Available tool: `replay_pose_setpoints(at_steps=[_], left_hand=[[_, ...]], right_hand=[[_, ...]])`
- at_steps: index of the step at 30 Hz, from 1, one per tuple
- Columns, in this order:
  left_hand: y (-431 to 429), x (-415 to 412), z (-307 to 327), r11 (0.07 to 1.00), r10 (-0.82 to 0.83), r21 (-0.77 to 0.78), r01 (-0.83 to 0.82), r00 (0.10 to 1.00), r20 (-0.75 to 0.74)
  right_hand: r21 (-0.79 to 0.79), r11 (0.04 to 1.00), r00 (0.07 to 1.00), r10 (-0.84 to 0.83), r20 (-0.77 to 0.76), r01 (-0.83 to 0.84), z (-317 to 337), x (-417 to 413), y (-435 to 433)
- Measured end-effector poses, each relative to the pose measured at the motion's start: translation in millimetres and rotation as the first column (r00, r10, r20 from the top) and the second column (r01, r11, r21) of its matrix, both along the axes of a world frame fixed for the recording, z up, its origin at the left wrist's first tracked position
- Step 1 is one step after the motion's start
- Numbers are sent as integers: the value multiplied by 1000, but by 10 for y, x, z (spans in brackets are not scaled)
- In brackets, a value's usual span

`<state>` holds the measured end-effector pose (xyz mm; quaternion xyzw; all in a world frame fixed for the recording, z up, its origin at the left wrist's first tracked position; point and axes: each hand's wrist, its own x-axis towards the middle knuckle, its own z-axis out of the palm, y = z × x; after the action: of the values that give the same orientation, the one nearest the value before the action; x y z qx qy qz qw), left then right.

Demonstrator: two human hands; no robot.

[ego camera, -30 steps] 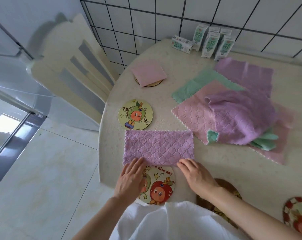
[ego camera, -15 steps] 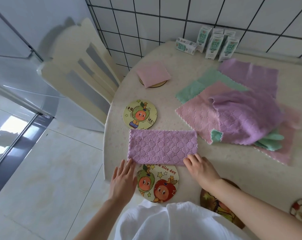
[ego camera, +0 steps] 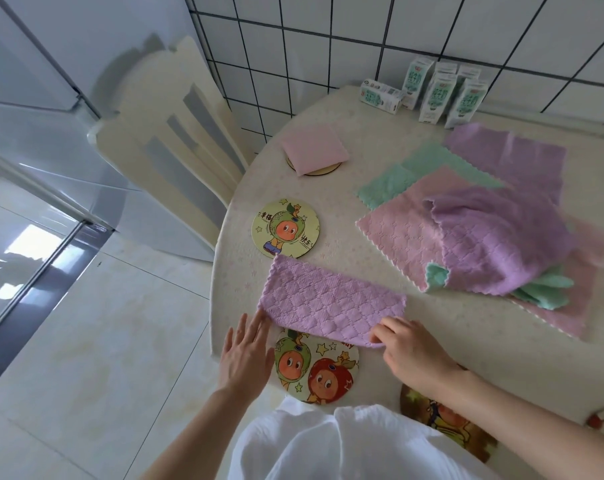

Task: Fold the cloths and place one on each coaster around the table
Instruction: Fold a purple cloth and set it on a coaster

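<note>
Quilted purple cloth point(ego camera: 331, 303) folded into a strip, sitting at the table's point(ego camera: 380, 150) near edge

Right hand point(ego camera: 411, 351) pinches its near-right corner. Left hand point(ego camera: 246, 355) is flat, fingers straight, tips on the near-left corner. The near edge overlaps a round cartoon coaster point(ego camera: 324, 372), and a second coaster point(ego camera: 285, 228) sits just beyond. Far left, a soft pink folded square point(ego camera: 314, 148) covers a third coaster point(ego camera: 328, 169).

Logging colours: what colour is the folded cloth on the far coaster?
Pink folded cloth, head view.
</note>
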<state>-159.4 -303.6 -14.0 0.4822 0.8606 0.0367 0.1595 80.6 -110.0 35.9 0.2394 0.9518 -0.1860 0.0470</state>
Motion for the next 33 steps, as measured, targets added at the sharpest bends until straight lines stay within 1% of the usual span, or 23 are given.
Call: replay_pose_setpoints(at_steps=[2,3,5,7,9,11,14,16,17,19,22,24,26,28,29,31,33], left_hand=[[93,95,62,999,39,-2,-39,997,73],[152,172,92,1000,13,6,-13,995,102],[273,361,151,991,-131,48,126,982,133],[369,539,194,958,-276,131,257,947,163],[426,652,203,925,-344,238,296,918,198],[442,699,213,909,-356,312,275,903,241],[374,684,228,909,-346,353,222,875,339],[299,657,259,904,-353,378,201,849,394],[260,640,288,904,-352,383,189,838,417],[168,602,305,919,-308,371,133,829,467],[30,546,307,951,-145,307,-43,812,565],[-27,525,329,956,-49,259,-136,799,600],[-61,518,312,954,53,197,-224,778,626],[-72,508,282,940,159,133,-314,748,645],[-76,500,240,935,192,111,-336,745,639],[-50,473,227,913,266,64,-403,706,656],[-1,426,217,872,350,3,-490,626,697]], right_hand=[[-155,988,999,-2,-48,-5,101,3,-66],[-235,972,997,-19,-70,2,156,-10,-100],[-360,933,991,-68,-115,22,250,-57,-160],[-449,893,982,-118,-146,40,334,-117,-209],[-529,846,972,-172,-161,62,433,-175,-234],[-603,793,958,-231,-168,85,542,-223,-224],[-662,743,952,-266,-152,102,625,-271,-136],[-630,767,969,-229,-96,119,556,-292,-28],[-596,795,983,-177,-43,117,469,-297,36],[-508,860,997,-11,72,46,293,-314,144],[-449,888,954,213,213,-98,99,-341,230],[-420,892,920,295,257,-168,43,-352,279],[-418,882,903,345,255,-219,21,-373,316],[-430,877,919,330,216,-214,-27,-424,323],[-469,870,940,272,207,-149,-67,-449,330],[-572,819,970,105,221,42,-65,-514,333],[-577,811,977,33,211,97,-65,-569,360]])
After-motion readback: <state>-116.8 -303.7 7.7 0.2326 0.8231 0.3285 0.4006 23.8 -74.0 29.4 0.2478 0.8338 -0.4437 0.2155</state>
